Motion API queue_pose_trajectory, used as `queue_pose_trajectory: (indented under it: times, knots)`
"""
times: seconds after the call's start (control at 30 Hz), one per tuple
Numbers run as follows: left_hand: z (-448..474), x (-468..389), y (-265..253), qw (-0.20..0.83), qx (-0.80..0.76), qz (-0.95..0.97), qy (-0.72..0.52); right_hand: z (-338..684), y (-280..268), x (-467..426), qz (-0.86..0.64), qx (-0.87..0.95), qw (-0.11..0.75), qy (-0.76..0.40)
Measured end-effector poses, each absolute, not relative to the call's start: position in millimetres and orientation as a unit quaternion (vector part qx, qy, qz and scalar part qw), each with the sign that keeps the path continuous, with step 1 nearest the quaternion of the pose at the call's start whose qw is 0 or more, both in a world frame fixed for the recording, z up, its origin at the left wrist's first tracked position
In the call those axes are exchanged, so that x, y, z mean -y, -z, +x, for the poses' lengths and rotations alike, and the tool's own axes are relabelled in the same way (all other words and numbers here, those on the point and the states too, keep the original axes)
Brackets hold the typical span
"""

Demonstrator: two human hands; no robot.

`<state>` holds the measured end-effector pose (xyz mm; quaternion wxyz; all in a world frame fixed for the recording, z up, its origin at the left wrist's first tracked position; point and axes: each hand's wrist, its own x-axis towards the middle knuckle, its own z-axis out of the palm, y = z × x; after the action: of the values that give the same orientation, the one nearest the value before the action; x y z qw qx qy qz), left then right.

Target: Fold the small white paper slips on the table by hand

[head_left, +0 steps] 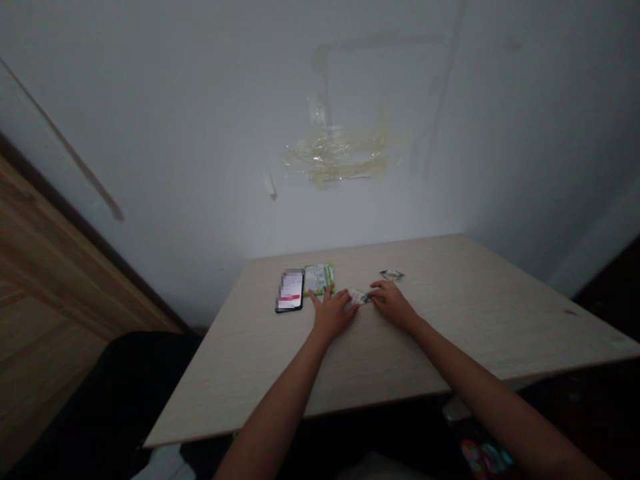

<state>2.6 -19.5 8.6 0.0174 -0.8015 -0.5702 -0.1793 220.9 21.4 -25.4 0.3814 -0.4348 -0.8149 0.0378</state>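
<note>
A small piece of folded, printed paper (358, 296) lies on the table between my two hands. My left hand (331, 316) has its thumb and a finger closed on the paper's left end, while its other fingers spread toward a green-and-white printed sheet or packet (320, 275). From the other side, my right hand (395, 305) pinches the paper's right end with its fingertips. Just beyond my right hand rests a second small folded paper (392, 274), untouched. The fingertips partly hide the paper being held, so its exact folds cannot be made out.
A smartphone (290, 291) with a lit screen lies left of the green sheet. The pale wooden table (450, 293) meets a wall (200, 133) patched with clear tape (340, 157). A wooden panel (45, 267) and a dark object (135, 360) stand at the left.
</note>
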Motion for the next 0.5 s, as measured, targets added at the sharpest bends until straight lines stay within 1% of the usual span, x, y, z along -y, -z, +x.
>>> queue_pose_trajectory:
  times: [0.23,0.5]
  knots:
    - [2,17,-5,0.031,0.583,-0.793,0.171,220,18,-15,-0.401,0.831,0.381,-0.060]
    - [3,17,-6,-0.002,0.595,-0.783,0.182,218,11,-9,-0.366,0.846,0.376,-0.096]
